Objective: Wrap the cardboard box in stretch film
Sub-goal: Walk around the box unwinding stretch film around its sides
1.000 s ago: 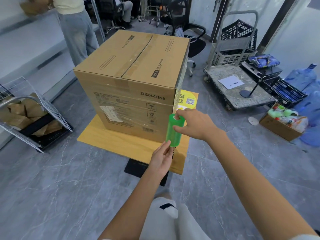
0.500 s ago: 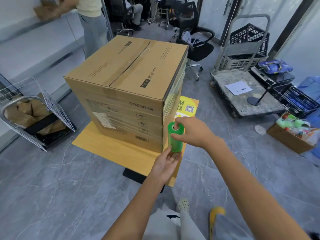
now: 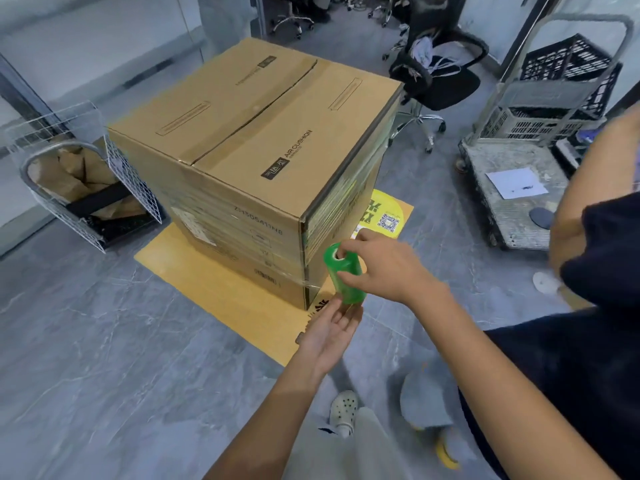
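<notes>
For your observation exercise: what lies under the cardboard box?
The box sits on a yellow board, whose edges show around it, over the grey floor. The board's part beneath the box is covered, and so is whatever supports the board.

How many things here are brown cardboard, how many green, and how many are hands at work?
Brown cardboard: 1, the cardboard box
Green: 1, the film roll
Hands: 2, the left hand and the right hand
Total: 4
</notes>
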